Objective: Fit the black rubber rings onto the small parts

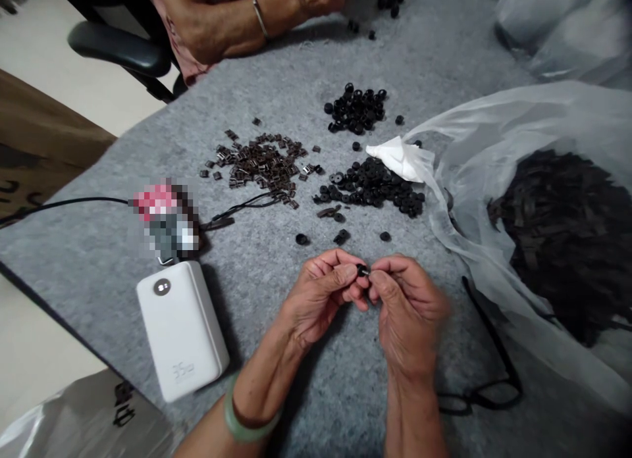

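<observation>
L hand (318, 297) and R hand (409, 310): both grips narrow, fingertips pinching small black ring (363, 270) just above grey felt mat (276, 96), at 6 o'clock. Black ring pile (370, 185) at 12, brown clips (257, 162) at 11. Keep pinch at tips, ring in view.

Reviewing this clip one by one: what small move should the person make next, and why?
Probably rotate the small black part slightly to check it: the left hand and right hand pinch it together above the grey felt mat, with the nearer pile of black rings just ahead.
</observation>
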`<state>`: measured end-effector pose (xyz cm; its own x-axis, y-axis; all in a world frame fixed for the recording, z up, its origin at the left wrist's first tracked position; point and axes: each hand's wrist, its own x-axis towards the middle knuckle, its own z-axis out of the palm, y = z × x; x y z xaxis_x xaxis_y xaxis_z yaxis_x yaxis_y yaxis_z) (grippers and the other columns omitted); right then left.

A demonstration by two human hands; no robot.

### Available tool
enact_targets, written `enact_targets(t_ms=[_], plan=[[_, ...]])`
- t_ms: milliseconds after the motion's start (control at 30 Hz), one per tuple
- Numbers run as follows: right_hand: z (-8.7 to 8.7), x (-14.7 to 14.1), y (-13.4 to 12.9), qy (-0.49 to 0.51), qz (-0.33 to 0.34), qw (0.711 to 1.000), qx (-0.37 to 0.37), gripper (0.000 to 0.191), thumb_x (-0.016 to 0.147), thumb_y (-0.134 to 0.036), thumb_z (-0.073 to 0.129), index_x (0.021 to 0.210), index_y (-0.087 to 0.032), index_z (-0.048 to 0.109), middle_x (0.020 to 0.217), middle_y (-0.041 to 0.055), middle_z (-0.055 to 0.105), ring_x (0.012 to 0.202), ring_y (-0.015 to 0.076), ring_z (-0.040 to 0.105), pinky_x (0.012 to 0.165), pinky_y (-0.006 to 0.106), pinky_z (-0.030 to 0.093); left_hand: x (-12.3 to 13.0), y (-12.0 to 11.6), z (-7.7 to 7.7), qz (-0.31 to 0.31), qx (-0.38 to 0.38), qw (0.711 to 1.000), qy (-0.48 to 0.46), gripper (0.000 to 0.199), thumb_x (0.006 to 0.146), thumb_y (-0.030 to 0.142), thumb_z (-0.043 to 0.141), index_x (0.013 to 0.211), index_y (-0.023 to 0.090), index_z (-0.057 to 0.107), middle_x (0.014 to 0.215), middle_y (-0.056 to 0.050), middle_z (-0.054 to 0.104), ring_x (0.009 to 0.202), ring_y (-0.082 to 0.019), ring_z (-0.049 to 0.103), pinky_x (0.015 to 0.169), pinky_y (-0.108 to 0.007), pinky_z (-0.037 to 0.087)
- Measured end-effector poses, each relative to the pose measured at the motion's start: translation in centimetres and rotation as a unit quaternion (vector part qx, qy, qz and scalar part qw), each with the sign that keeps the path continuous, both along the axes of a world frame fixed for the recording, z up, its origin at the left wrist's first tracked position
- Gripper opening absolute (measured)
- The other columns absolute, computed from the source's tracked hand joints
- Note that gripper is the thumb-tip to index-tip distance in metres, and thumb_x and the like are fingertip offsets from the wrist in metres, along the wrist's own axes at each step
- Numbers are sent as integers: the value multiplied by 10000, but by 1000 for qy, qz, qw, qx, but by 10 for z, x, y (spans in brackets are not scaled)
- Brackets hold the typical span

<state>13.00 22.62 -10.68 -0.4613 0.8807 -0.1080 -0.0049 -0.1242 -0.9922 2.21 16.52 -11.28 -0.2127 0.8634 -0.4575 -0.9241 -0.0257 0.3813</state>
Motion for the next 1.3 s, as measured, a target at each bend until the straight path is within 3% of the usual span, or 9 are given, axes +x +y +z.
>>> enact_targets(t_ms=[467,733,867,967,1133,1233,1300], plan=[[-4,1,4,33,89,992,-81,243,920,-309,656,808,-121,549,671,-20,580,604,31,586,523,130,496,4,-1,0,6,-14,997,79,248,738,252,869,800,87,694,593,-14,692,497,-115,661,494,-209,590],[1,-8,-3,81,27,992,-91,254,942,-379,620,910,-128,593,771,3,573,675,43,578,568,157,507,-5,-3,5,29,-10,999,38,281,724,250,888,814,104,665,663,-7,714,492,-84,646,480,-180,585],[-6,-7,-4,40,-22,999,-13,183,960,-326,602,945,-145,623,840,0,556,698,25,559,616,155,493,-22,-6,8,82,-24,996,13,294,673,170,907,809,95,657,655,4,690,490,-42,601,451,-111,536],[-12,-4,-2,-65,-27,992,109,123,946,-276,621,966,-160,657,949,11,591,771,25,573,661,149,494,-33,-8,11,136,-22,991,-1,278,662,116,892,804,93,654,663,7,672,521,-26,595,464,-78,515],[-13,-5,-3,-213,90,920,316,213,960,-229,581,1147,-197,677,1094,46,622,956,73,605,838,218,539,-38,-10,14,175,-15,984,-23,218,702,83,823,802,104,631,674,5,642,542,-25,577,480,-82,495],[-15,-8,-7,-263,145,879,370,270,962,-199,541,1195,-191,678,1087,70,626,979,110,602,823,254,520,-37,-10,14,182,-22,983,-28,191,733,79,784,809,114,612,677,8,629,550,-24,571,486,-84,475],[-16,-8,-8,-274,150,878,363,253,970,-182,507,1137,-185,697,1054,68,636,979,114,601,829,257,505,-36,-10,14,173,-23,984,-30,210,720,87,799,813,116,614,680,5,637,553,-27,575,499,-91,481]])
